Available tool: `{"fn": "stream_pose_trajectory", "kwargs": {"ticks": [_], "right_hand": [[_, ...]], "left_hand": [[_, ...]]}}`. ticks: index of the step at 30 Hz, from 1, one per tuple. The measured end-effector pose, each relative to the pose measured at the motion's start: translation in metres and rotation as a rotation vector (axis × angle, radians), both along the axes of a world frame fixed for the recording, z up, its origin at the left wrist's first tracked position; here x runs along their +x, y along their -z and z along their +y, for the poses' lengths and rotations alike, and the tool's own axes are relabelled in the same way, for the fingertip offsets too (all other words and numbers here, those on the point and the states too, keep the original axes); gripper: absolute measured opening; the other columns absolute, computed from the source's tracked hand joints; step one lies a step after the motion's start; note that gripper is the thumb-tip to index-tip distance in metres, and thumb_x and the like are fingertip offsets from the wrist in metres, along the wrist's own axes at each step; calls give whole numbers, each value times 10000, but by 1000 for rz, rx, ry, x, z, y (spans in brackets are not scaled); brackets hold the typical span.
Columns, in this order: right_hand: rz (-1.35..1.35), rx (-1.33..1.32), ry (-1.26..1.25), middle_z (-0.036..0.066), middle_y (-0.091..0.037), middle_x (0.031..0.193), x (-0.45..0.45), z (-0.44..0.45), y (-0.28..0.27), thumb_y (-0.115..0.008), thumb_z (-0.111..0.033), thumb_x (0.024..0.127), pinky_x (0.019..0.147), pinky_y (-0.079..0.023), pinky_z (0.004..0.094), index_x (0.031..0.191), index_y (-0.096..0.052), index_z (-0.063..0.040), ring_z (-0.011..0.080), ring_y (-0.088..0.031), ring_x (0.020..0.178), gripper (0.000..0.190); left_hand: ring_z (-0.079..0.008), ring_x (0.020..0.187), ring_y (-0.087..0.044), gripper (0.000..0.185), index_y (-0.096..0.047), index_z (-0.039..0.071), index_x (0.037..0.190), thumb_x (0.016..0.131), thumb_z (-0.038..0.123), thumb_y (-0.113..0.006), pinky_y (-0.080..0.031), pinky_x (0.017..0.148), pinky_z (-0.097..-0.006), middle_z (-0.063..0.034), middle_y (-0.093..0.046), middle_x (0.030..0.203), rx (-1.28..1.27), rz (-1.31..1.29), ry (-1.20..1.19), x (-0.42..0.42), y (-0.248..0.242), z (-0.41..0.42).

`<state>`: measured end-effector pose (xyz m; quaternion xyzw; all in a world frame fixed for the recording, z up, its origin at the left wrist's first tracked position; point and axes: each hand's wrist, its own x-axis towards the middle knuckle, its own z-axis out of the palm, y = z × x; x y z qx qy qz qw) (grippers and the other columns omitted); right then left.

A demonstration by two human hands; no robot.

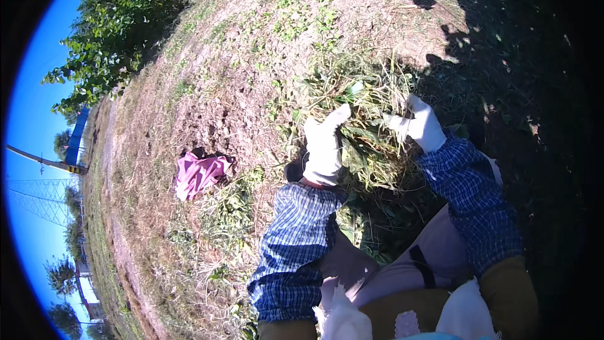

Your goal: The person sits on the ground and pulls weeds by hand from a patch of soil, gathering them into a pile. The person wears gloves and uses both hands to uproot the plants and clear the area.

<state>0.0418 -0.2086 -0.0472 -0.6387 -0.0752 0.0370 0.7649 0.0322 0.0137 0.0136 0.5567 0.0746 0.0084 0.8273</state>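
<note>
A loose bundle of cut grass and weeds (373,137), green mixed with dry straw, is between my two hands. My left hand (325,146), in a white work glove, grips the bundle's left side, with the thumb lying towards its top. On the right side, my right hand (422,125), gloved the same way, pinches some stalks between thumb and fingers. The fingers of both hands are partly hidden by the grass. Blue checked sleeve covers (292,245) reach up both forearms.
A crumpled pink cloth (203,174) lies on bare soil to the left. More cut weeds (226,212) are strewn below it. Leafy bushes (137,14) border the ground at upper left. Deep shade (509,85) covers the right side. My bent legs (410,269) are close below the bundle.
</note>
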Motion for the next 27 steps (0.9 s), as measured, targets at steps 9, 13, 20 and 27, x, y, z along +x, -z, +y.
{"fn": "stream_pose_trajectory", "kwargs": {"ticks": [9, 13, 20, 27], "right_hand": [[-225, -124, -4, 90, -694, 1119, 4, 16, 8, -635, 27, 788, 914, -507, 310, 1220, -608, 30, 155, -645, 1011, 433], [-39, -175, 74, 28, -682, 936, 1, 7, 11, -669, -65, 769, 736, -507, 255, 1072, -649, -17, 102, -620, 807, 307], [-98, -244, 317, 61, -720, 923, 12, -39, 18, -753, -37, 773, 737, -536, 283, 1072, -666, -3, 133, -647, 778, 313], [127, 106, 388, 35, -672, 781, 9, -52, -2, -749, -54, 751, 454, -488, 250, 1016, -693, -25, 114, -588, 554, 272]], "left_hand": [[-155, 894, -656, 390, -606, -22, 1140, 793, 52, -769, -524, 859, -301, -79, -703, 1034, 43, -110, 92, 0, -3, -4], [-162, 897, -663, 378, -607, -25, 1142, 797, 36, -747, -524, 863, -309, -85, -706, 1013, 53, -96, 72, -3, -11, 0], [-171, 845, -677, 278, -673, -59, 1005, 791, 107, -739, -519, 848, -305, -112, -727, 936, -6, -80, -36, 0, -13, 10], [-216, 855, -698, 308, -719, -84, 1005, 756, 97, -734, -547, 859, -325, -149, -732, 938, 56, -28, -155, 7, -4, 34]]}}
